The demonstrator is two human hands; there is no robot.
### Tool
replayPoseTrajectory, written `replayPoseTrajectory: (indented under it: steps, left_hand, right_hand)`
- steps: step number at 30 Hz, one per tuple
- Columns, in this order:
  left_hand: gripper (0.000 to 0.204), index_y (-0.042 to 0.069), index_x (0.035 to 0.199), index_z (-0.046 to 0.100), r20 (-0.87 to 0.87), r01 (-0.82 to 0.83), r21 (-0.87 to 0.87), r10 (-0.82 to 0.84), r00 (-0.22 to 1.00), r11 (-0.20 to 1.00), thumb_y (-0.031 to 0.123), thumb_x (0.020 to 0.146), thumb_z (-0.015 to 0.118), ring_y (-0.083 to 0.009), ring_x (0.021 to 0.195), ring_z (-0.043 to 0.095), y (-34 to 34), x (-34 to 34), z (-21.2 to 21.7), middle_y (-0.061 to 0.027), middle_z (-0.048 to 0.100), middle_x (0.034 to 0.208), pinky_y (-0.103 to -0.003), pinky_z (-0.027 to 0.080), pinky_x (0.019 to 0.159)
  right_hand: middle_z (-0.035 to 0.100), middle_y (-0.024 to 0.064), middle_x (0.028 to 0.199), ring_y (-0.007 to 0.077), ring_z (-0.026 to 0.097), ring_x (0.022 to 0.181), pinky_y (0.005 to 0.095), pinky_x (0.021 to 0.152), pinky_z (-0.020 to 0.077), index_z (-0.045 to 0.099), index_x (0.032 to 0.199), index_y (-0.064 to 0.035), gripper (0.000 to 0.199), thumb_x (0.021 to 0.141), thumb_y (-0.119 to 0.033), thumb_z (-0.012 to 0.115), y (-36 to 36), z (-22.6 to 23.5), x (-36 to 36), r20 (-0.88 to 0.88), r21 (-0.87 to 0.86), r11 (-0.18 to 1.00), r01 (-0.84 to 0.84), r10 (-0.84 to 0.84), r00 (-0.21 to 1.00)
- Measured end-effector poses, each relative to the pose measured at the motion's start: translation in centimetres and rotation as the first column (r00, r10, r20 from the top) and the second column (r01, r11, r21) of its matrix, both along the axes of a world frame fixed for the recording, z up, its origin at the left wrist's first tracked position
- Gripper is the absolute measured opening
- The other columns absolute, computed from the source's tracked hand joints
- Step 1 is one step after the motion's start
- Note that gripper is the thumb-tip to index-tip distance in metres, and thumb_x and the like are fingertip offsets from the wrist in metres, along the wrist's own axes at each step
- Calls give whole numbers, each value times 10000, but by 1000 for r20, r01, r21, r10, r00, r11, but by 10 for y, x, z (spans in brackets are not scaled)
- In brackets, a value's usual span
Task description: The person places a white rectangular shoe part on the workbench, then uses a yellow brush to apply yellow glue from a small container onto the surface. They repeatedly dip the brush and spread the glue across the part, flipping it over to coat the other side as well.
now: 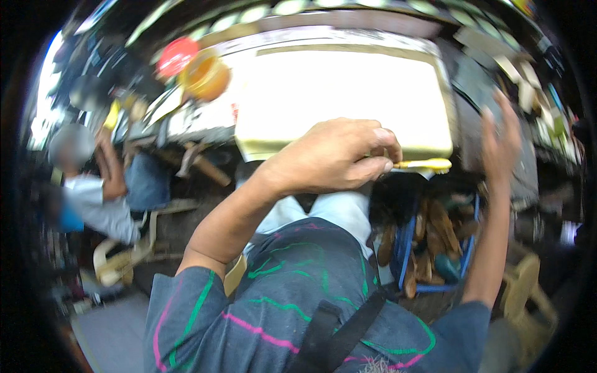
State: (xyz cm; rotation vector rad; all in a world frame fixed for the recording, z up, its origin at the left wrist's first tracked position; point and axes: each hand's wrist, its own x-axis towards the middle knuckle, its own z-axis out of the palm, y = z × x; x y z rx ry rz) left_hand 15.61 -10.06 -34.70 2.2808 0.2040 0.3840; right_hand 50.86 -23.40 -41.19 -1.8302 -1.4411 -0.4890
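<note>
Brush (423,165), a thin yellow tool, sticks out to the right from the left hand (336,158), just under the near edge of a big pale slab (345,93). That hand is closed in a loose fist and its fingers pinch the handle; the tip reaches past the slab's lower right corner and seems to touch the edge there. The slab is wide, cream-white and very bright, with rounded corners and a thick yellowish side. The right hand (500,133) is raised at the right of the slab, apart from the brush, fingers spread and blurred; whether it touches anything I cannot tell. At the upper left corner of the slab stands an orange jar (205,78), and beside it a round red lid (176,56). Below the brush, near the person's knees, a blue crate (435,242) holds brown long pieces. At the far left another person (102,199) in a light shirt sits, one arm lifted. The person's own dark shirt (298,298) has green and pink lines, and a black strap (339,332) crosses it.
</note>
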Motion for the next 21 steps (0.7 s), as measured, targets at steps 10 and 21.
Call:
replayPoseTrajectory:
  steps: [10,21]
  left_hand:
    - [278,34,1253,760,133,-833,419,883,449,360,129,1007,672,-163,888,687,135,-279,30,-113,766,1024,-355,556,837]
    - [317,84,1288,736,413,-770,637,829,376,32,230,1008,705,-344,1002,723,164,-307,-29,-179,742,1048,-486,557,932]
  right_hand:
    - [737,91,1163,163,698,1046,328,926,556,676,1381,-12,311,1111,-163,634,-114,-72,-131,-735,-100,995,20,-87,673]
    - [745,108,1166,182,704,1068,342,969,548,670,1384,5,311,1120,-144,603,-58,15,-146,-421,-41,999,-10,-8,907]
